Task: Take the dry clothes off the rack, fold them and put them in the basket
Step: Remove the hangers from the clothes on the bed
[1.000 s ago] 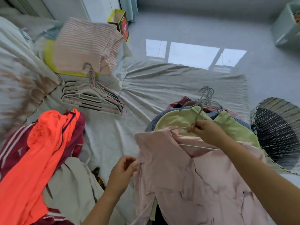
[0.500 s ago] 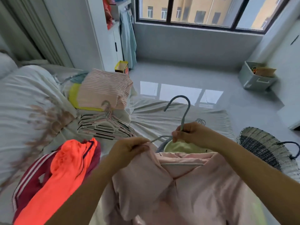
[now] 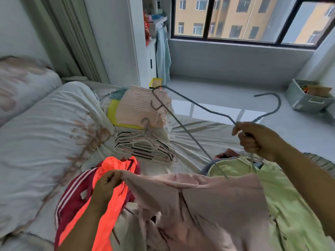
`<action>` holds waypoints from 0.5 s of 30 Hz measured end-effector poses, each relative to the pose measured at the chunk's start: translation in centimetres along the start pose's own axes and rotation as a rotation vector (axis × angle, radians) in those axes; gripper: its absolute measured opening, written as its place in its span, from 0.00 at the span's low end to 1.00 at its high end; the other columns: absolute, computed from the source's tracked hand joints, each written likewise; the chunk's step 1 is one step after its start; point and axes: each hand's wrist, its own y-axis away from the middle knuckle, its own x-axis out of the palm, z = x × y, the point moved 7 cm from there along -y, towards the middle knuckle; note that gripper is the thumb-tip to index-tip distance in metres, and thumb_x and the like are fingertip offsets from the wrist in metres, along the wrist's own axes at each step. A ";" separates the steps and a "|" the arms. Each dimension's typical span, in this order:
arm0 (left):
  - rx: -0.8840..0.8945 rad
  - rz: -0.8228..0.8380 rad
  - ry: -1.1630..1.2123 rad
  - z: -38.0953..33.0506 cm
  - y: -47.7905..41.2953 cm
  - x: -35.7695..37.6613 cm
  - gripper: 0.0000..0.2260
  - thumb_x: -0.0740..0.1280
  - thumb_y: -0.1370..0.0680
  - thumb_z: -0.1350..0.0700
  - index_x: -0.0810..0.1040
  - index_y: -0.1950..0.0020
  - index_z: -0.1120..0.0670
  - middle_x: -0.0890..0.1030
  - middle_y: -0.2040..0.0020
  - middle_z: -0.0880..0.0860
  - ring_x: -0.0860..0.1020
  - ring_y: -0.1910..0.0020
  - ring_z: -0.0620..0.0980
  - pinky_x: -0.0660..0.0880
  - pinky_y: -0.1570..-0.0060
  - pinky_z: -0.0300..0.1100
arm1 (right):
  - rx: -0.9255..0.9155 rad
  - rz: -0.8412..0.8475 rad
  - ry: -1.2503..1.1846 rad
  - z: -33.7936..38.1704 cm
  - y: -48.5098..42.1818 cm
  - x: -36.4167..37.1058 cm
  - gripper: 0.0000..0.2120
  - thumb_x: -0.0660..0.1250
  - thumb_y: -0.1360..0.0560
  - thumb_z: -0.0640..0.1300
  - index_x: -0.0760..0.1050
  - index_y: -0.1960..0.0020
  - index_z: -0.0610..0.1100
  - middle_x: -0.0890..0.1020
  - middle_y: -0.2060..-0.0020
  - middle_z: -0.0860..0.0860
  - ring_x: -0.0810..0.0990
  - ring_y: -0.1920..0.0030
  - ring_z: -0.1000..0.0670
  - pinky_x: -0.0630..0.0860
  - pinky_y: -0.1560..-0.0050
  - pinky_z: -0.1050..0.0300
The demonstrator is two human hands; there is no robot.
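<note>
Right hand point(image 3: 257, 140) grips the grey wire hanger point(image 3: 199, 105) in a fist, lower wire reaching the pink shirt point(image 3: 208, 205) top edge. Left hand point(image 3: 107, 182) pinches the shirt's corner. Shirt hangs over the clothes on the bed point(image 3: 45, 142), wicker basket point(image 3: 322, 162) at far right.

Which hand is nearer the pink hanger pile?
Left. The left hand pinches a pink shirt close in front of the pink hanger pile; the right hand grips a grey wire hanger far off to its right.

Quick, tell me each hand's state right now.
Left hand: pinching the edge of the pink shirt.
Right hand: closed round the grey hanger.
</note>
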 end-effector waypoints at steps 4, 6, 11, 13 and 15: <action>-0.081 -0.033 0.294 -1.2 1.1 2.2 0.10 0.55 0.19 0.62 0.74 0.57 0.58 0.79 0.63 0.55 0.78 0.66 0.44 0.77 0.65 0.34 | 0.027 -0.100 -0.065 -1.1 -1.4 1.0 0.15 0.56 0.20 0.47 0.74 0.60 0.42 0.59 0.81 0.55 0.54 0.82 0.58 0.50 0.80 0.69; -0.065 -0.033 0.390 -3.3 1.1 3.1 0.09 0.56 0.19 0.62 0.74 0.54 0.59 0.81 0.62 0.53 0.78 0.63 0.45 0.76 0.63 0.33 | 0.022 -0.129 -0.102 -1.9 -1.9 2.1 0.15 0.56 0.20 0.48 0.74 0.59 0.42 0.59 0.81 0.55 0.54 0.82 0.58 0.50 0.81 0.69; -0.028 -0.117 0.537 -8.1 1.0 1.3 0.08 0.59 0.20 0.56 0.76 0.45 0.56 0.79 0.47 0.53 0.77 0.48 0.48 0.71 0.41 0.44 | -0.064 -0.214 -0.588 -2.8 -2.5 3.4 0.15 0.55 0.19 0.49 0.73 0.58 0.43 0.59 0.83 0.55 0.54 0.83 0.58 0.51 0.82 0.68; -0.005 -0.147 0.523 -8.5 0.9 -0.5 0.07 0.60 0.20 0.55 0.78 0.49 0.53 0.81 0.53 0.50 0.79 0.55 0.45 0.75 0.48 0.41 | -0.062 -0.235 -0.785 -3.4 -3.1 3.5 0.16 0.54 0.19 0.51 0.71 0.60 0.45 0.59 0.83 0.55 0.54 0.83 0.57 0.51 0.82 0.67; -0.002 -0.225 0.521 -8.8 1.8 -2.7 0.08 0.60 0.20 0.53 0.78 0.51 0.52 0.81 0.59 0.48 0.79 0.59 0.46 0.77 0.55 0.40 | -0.029 -0.248 -0.863 -4.1 -3.8 3.2 0.16 0.54 0.19 0.53 0.71 0.60 0.46 0.59 0.83 0.55 0.54 0.83 0.57 0.51 0.82 0.66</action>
